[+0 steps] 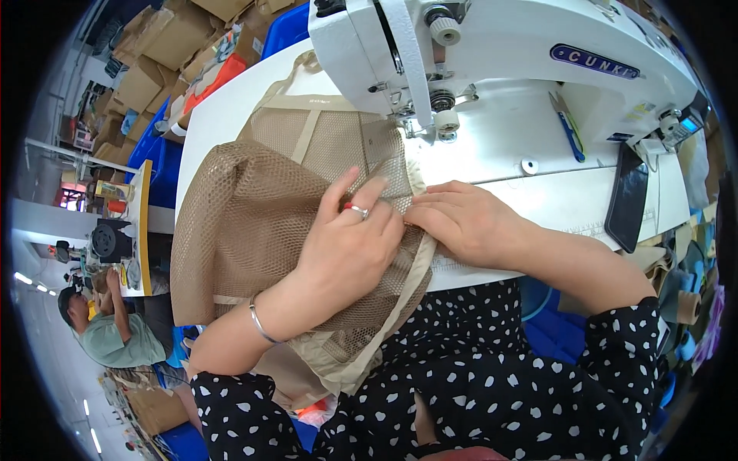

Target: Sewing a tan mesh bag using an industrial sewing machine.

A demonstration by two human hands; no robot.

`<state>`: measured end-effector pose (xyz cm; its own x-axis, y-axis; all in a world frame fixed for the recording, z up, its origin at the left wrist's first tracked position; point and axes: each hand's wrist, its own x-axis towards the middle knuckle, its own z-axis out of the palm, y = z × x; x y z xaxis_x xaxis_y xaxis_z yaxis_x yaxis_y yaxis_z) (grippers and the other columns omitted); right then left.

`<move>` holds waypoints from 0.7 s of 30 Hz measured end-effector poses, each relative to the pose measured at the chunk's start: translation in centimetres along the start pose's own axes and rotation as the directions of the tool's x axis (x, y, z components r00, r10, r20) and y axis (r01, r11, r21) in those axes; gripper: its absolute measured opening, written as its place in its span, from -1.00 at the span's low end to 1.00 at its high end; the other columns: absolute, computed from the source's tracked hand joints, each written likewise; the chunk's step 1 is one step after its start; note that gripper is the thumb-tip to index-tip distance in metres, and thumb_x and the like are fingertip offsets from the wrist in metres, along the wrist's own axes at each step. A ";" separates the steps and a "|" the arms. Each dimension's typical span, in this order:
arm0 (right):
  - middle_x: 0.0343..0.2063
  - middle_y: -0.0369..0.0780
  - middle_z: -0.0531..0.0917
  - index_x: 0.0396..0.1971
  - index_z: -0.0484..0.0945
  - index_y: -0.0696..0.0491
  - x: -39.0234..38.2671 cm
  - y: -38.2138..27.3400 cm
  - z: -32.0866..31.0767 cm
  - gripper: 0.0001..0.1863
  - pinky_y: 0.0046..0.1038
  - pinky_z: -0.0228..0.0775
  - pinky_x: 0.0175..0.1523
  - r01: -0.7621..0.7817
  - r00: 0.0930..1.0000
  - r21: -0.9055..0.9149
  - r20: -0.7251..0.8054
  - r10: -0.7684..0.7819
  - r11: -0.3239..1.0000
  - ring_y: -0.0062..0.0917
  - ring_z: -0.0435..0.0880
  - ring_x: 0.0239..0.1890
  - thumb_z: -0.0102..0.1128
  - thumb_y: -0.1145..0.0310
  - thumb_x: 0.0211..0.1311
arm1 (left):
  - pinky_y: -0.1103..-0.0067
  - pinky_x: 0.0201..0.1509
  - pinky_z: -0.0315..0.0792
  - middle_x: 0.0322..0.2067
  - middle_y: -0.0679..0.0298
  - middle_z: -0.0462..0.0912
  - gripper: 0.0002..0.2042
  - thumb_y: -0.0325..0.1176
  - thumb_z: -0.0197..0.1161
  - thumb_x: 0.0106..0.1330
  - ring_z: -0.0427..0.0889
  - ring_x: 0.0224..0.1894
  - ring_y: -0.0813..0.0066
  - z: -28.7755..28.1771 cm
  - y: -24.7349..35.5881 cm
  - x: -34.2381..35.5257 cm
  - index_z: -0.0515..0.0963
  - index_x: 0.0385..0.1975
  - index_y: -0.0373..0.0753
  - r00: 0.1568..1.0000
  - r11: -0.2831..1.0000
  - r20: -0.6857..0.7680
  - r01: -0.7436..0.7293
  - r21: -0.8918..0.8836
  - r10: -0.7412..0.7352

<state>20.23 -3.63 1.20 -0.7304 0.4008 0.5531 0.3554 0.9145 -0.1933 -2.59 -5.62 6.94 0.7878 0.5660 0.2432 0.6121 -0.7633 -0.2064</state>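
Observation:
A tan mesh bag [261,207] with beige binding tape and straps lies spread over the white sewing table [219,115], its lower part hanging off the front edge onto my lap. The white sewing machine [492,34] stands over the far end of its right edge, near the needle. My left hand [350,242], with a ring and a bangle, rests on the mesh, its fingers curled and gathering it. Close beside it, my right hand [473,227] pinches the bound edge [421,253] between thumb and fingers. The fingertips of both hands are partly hidden in the cloth.
Right of the needle lie a small white bobbin [529,166], blue-handled thread snips [570,134] and a black phone [627,200]. Blue bins [157,165] and cardboard boxes [142,81] are stacked beyond the table's left. Another person [115,326] sits working at the far left.

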 end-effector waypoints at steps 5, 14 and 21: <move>-0.20 -0.14 0.69 -0.22 0.56 0.16 -0.2 0.3 -0.4 -0.71 -0.23 0.58 0.14 -0.120 0.991 0.044 0.061 0.117 0.992 -0.26 0.72 -0.12 0.30 0.43 0.00 | 0.34 0.14 0.36 0.08 0.17 0.60 -0.59 -0.38 0.22 0.27 0.61 -0.03 0.24 0.9 -0.6 0.5 0.55 0.15 -0.25 0.981 0.936 0.160 0.156 -0.316 -0.110; -0.27 -0.19 0.66 -0.36 0.56 0.16 0.2 1.5 -1.3 -0.79 -0.30 0.62 0.07 0.109 0.994 0.021 0.023 -0.110 0.994 -0.36 0.70 -0.20 0.26 0.42 -0.04 | 0.34 0.19 0.32 0.29 0.23 0.49 -0.47 -0.32 0.20 0.25 0.61 -0.01 0.22 1.7 -1.8 1.2 0.47 0.28 -0.18 0.980 0.936 0.188 0.129 -0.329 -0.069; -0.31 -0.23 0.69 -0.38 0.59 0.13 0.3 1.3 -1.5 -0.82 -0.34 0.62 0.03 0.074 0.997 -0.005 0.025 -0.074 0.997 -0.44 0.71 -0.23 0.28 0.43 -0.03 | 0.31 0.20 0.32 0.30 0.21 0.48 -0.44 -0.29 0.20 0.21 0.60 0.01 0.21 2.2 -3.0 2.0 0.47 0.28 -0.18 0.979 0.914 0.202 0.093 -0.395 -0.012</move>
<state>21.35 -2.40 2.33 -0.7692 0.3335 0.5451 0.3036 0.9413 -0.1475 -2.71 -1.49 5.95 0.7777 0.6267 0.0493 0.6057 -0.7680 0.2079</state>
